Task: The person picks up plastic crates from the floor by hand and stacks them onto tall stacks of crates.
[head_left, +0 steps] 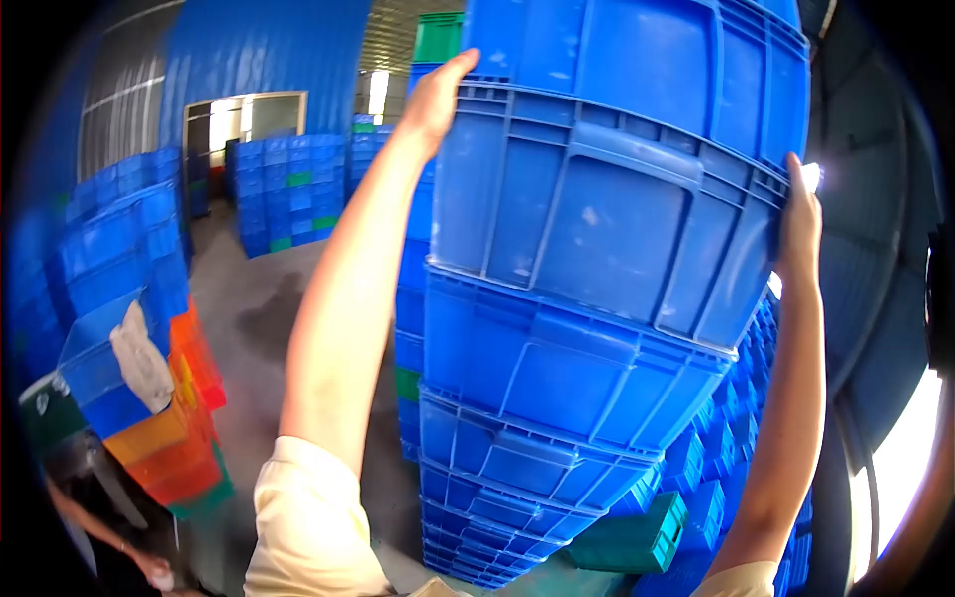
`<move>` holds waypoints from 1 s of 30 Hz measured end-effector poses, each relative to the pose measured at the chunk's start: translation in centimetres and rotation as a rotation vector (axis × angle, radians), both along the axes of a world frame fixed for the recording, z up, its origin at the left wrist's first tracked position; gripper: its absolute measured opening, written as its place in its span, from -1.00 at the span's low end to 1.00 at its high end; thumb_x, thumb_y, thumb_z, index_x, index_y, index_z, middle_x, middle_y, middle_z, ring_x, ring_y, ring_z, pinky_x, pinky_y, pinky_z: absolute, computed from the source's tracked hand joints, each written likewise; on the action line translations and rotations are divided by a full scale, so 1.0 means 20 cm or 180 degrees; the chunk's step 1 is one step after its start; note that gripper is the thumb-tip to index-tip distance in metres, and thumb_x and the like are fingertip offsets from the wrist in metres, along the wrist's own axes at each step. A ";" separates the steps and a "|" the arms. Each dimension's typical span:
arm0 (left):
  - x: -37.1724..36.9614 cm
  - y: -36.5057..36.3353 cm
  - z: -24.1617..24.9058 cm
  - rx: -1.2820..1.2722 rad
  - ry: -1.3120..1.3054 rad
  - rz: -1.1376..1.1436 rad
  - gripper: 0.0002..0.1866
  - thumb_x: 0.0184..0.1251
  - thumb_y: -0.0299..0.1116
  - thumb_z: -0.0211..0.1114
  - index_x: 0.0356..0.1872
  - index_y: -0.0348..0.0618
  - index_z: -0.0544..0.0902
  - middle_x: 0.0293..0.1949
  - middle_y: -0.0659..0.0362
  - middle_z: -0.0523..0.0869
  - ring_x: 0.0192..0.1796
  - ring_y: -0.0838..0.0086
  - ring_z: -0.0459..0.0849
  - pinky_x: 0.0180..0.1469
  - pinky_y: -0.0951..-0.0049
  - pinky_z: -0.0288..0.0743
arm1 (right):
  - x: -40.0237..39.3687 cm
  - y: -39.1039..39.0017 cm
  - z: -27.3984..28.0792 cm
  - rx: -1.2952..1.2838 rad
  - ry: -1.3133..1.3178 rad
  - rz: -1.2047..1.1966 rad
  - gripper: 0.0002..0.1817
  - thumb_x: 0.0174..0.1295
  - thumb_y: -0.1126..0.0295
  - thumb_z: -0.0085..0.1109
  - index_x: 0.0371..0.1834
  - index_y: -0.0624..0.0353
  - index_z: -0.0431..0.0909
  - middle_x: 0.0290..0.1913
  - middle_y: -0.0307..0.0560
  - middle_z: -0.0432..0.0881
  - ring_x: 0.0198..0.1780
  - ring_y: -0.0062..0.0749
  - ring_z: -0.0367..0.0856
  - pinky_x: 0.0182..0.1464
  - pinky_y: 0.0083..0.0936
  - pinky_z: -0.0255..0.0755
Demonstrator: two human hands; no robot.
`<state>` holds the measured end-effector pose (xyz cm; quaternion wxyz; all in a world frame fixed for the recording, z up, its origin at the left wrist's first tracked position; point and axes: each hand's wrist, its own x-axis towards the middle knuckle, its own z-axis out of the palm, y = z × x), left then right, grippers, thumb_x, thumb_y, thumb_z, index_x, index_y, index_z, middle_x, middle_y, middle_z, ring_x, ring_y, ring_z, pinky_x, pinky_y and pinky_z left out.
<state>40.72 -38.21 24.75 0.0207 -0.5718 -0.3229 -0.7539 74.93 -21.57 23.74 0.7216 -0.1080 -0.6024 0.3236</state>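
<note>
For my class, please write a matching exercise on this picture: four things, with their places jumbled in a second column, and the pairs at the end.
Column one:
1. Person's left hand
2. Person's right hand
3. Pale cloth
4. Doorway

Column two:
A. Draped on a blue crate
B. At the right side of the tall blue stack
C. In the blue wall in the background
D. At the left side of the tall blue stack

Right pairs: 1-D, 2-B, 3-A, 4-C

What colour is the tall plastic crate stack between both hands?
Blue; the stack shows best in head view.
</note>
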 end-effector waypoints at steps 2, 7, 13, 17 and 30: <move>0.05 -0.03 -0.01 0.0117 0.0096 0.0286 -0.46 0.22 -0.11 0.00 0.08 -0.37 0.37 0.14 0.00 0.38 0.21 0.40 0.30 0.24 0.49 0.08 | 0.01 0.01 0.00 0.0282 -0.0110 -0.0092 -0.58 0.24 0.15 -0.12 -0.03 0.28 0.43 -0.18 -0.08 0.54 -0.19 -0.51 0.49 -0.06 -0.61 0.31; 0.08 -0.04 0.00 0.0088 0.0311 0.0855 -0.55 0.21 -0.08 0.00 -0.15 -0.32 0.54 -0.13 0.07 0.58 -0.06 0.42 0.48 0.01 0.42 0.30 | 0.09 0.32 0.01 0.1444 -0.0521 -0.0945 -0.48 0.29 0.10 -0.22 0.13 0.30 0.30 0.02 0.02 0.45 0.02 -0.43 0.43 0.13 -0.59 0.19; 0.20 -0.18 -0.01 0.0162 -0.0155 0.1470 -0.53 -0.05 -0.12 0.11 -0.62 -0.50 0.53 -0.59 -0.17 0.57 -0.43 0.17 0.59 -0.35 0.26 0.41 | -0.11 0.06 0.06 0.0621 -0.0228 -0.0430 -0.49 0.26 0.11 -0.20 0.12 0.30 0.30 0.03 0.03 0.44 0.04 -0.38 0.41 0.15 -0.51 0.17; 0.34 -0.35 -0.04 -0.0675 -0.0294 0.1875 -0.45 0.10 -0.12 0.02 -0.10 -0.51 0.39 -0.04 -0.28 0.43 0.11 -0.03 0.35 0.27 0.17 -0.02 | -0.27 -0.06 0.06 0.0423 -0.0203 -0.0197 -0.49 0.24 0.12 -0.18 0.11 0.29 0.31 0.04 0.04 0.43 0.05 -0.34 0.40 0.16 -0.46 0.15; 0.50 -0.44 -0.04 0.0052 -0.0049 0.3023 -0.54 0.18 -0.07 -0.03 -0.21 -0.34 0.52 -0.17 -0.17 0.53 -0.04 0.02 0.48 0.12 0.06 0.14 | -0.45 -0.15 0.04 0.0064 -0.0203 0.0341 -0.50 0.19 0.14 -0.13 0.09 0.28 0.31 0.07 0.07 0.40 0.08 -0.22 0.36 0.21 -0.30 0.11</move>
